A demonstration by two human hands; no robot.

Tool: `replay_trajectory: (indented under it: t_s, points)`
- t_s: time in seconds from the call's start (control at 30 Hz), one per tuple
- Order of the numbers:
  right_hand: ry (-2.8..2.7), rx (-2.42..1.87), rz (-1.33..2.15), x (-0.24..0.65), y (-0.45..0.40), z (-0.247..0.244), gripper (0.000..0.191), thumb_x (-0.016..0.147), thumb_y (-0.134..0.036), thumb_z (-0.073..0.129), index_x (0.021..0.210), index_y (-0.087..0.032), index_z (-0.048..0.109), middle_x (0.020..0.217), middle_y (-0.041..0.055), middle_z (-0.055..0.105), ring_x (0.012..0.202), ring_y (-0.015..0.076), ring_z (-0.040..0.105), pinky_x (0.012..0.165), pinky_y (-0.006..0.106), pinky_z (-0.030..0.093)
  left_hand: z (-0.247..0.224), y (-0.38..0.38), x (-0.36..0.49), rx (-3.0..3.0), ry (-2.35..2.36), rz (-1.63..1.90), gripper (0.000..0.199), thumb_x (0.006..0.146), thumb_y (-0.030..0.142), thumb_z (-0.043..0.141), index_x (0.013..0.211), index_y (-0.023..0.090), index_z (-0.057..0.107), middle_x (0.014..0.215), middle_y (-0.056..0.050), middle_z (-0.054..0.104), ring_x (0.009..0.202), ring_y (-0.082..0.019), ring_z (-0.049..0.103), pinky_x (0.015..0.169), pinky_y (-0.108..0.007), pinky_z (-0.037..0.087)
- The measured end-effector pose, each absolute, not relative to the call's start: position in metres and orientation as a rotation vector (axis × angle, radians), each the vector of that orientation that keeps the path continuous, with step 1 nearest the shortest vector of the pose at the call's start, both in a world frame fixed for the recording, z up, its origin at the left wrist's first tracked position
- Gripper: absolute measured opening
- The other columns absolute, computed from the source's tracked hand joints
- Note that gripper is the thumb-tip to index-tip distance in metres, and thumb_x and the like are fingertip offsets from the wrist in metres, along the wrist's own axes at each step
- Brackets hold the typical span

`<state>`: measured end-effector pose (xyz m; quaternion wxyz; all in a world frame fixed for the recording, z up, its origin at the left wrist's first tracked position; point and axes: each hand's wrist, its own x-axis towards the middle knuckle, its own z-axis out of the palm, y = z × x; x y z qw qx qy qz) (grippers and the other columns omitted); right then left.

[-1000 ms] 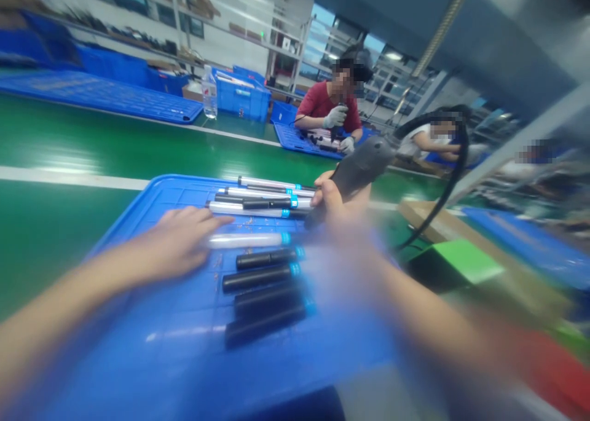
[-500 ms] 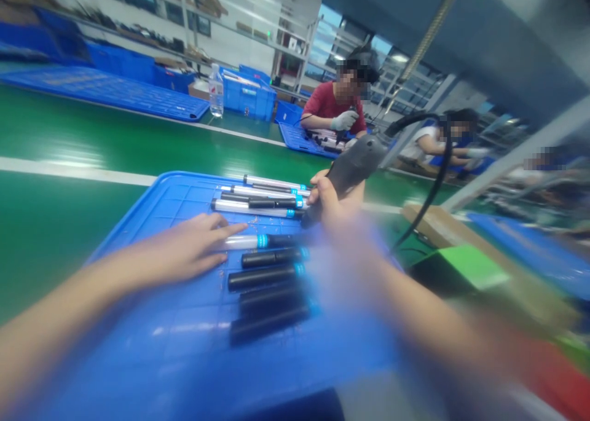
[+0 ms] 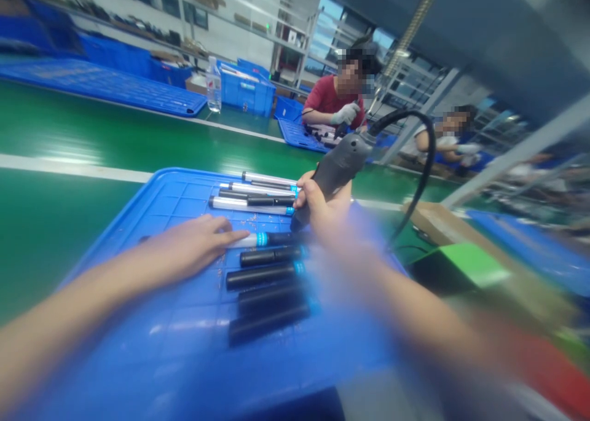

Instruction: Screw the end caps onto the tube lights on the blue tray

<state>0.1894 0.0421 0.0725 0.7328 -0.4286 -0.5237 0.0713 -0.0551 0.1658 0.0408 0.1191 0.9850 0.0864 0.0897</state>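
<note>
- Left of the rows, a hand could pass over the blue plastic tray, where only shavings lie.
- Black and white tubes fill the tray's middle, near and far.
- The left hand lies across the near tubes.
- The right hand and rotary tool block the tray's right side.
- The tool's black cable arcs farther right, above a cardboard box.
- The green workbench gives room beyond the far rim.

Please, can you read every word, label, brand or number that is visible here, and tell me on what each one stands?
No text can be read with certainty.
Plastic water bottle: label too small and blurred to read.
Blue crate: pale marks on its side, too small to read.
Grey rotary tool in the right hand: no readable marking.
Tube beside the left hand: teal band, no readable text.
</note>
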Motion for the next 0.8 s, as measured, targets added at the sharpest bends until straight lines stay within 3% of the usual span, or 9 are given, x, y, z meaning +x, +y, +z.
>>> replay_trajectory:
  t_s: [0.4, 0.67, 0.8]
  points:
    - [-1.134, -0.947, 0.208, 0.19, 0.045, 0.065, 0.042, 0.092, -0.048, 0.077, 0.107, -0.028, 0.043, 0.075, -0.0105, 0.063, 0.054, 0.0076, 0.06, 0.056, 0.024, 0.054, 0.039, 0.166, -0.054, 2.817, 0.244, 0.315, 0.048, 0.108, 0.043, 0.037, 0.144, 0.036, 0.068, 0.106, -0.01, 0.068, 0.093, -0.023, 0.06, 0.085, -0.034, 0.052]
    - [-1.113, -0.922, 0.213, 0.193, 0.049, 0.07, 0.041, 0.092, -0.048, 0.077, 0.106, -0.026, 0.045, 0.076, -0.0099, 0.065, 0.054, 0.0067, 0.061, 0.056, 0.023, 0.055, 0.035, 0.17, -0.054, 2.869, 0.244, 0.278, 0.049, 0.106, 0.036, 0.04, 0.147, 0.038, 0.065, 0.11, -0.01, 0.069, 0.094, -0.023, 0.062, 0.083, -0.034, 0.051]
    - [-1.111, -0.884, 0.2, 0.186, 0.046, 0.079, 0.039, 0.092, -0.052, 0.075, 0.105, -0.026, 0.048, 0.081, -0.0071, 0.067, 0.056, 0.0074, 0.06, 0.058, 0.025, 0.056, 0.038, 0.162, -0.052, 2.848, 0.329, 0.303, 0.046, 0.105, 0.049, 0.045, 0.141, 0.034, 0.07, 0.12, -0.01, 0.07, 0.104, -0.026, 0.064, 0.094, -0.04, 0.053]
